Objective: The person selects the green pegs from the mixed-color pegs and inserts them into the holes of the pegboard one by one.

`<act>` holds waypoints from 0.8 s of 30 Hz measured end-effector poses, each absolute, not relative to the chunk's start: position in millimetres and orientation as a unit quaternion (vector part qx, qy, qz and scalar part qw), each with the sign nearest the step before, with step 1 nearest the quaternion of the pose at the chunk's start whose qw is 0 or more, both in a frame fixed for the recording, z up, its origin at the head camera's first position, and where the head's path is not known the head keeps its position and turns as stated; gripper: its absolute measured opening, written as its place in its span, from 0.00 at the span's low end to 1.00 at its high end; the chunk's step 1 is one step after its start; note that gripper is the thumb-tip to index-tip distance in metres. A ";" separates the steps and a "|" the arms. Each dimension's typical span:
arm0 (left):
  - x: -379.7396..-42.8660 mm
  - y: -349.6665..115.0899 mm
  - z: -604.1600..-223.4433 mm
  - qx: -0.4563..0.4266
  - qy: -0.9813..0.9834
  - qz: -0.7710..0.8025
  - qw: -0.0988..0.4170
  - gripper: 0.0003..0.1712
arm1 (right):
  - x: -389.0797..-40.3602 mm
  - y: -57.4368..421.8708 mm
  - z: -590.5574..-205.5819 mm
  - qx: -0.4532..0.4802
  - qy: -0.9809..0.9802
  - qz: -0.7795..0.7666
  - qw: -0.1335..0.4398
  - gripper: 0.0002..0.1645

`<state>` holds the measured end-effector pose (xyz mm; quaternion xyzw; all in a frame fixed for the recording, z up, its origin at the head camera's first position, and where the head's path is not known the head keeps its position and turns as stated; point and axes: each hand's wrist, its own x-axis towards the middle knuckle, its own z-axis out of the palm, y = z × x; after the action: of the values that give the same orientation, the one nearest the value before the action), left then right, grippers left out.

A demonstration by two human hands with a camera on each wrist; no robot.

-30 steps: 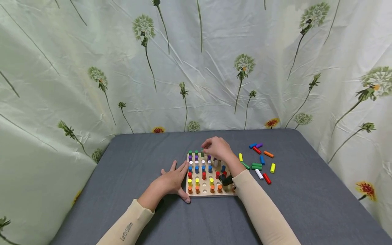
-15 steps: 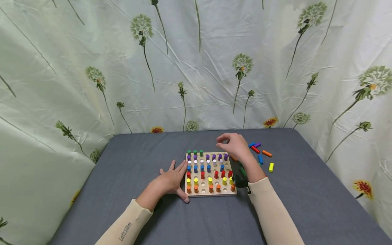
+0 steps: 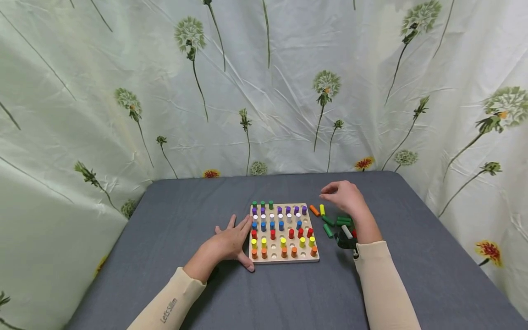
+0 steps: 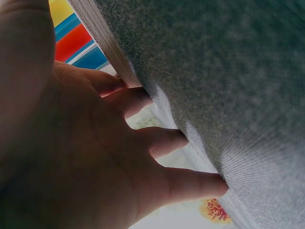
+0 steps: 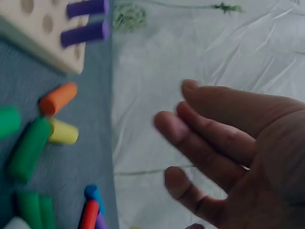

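Observation:
A wooden pegboard lies on the table with rows of upright coloured pegs, among them three green pegs along its far edge. My left hand rests against the board's left side, fingers spread; in the left wrist view its fingertips lie by the board and cloth. To the right of the board, my right hand hovers above loose pegs. Its fingers are loosely bent, and the right wrist view shows nothing between thumb and fingers. Below it lie an orange peg, a yellow peg and several green pegs.
A white peg lies near the right wrist's black camera. Red and blue pegs show in the right wrist view, hidden by the arm from the head. A grey cloth covers the table; a floral curtain hangs behind.
My right hand has left the third green peg at the board's far row and moved right, over the loose pegs. The left hand has stayed at the board's left side.

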<state>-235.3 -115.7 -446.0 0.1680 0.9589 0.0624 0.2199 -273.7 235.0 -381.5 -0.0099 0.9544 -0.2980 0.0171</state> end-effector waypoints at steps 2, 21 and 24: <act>-234.6 -115.3 -446.2 0.168 0.959 0.061 0.219 0.85 | -274.0 238.9 -383.8 -0.005 0.960 -0.278 0.042 0.17; -234.9 -113.7 -446.7 0.167 0.960 0.061 0.218 0.85 | -287.6 250.5 -415.8 0.016 0.955 -0.241 0.173 0.09; -234.2 -113.9 -445.4 0.167 0.960 0.059 0.218 0.85 | -288.5 249.8 -419.3 0.020 0.954 -0.243 0.175 0.08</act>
<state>-234.2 -113.9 -445.4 0.1668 0.9599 0.0592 0.2175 -288.5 249.8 -419.3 0.0196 0.9538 -0.2433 0.1752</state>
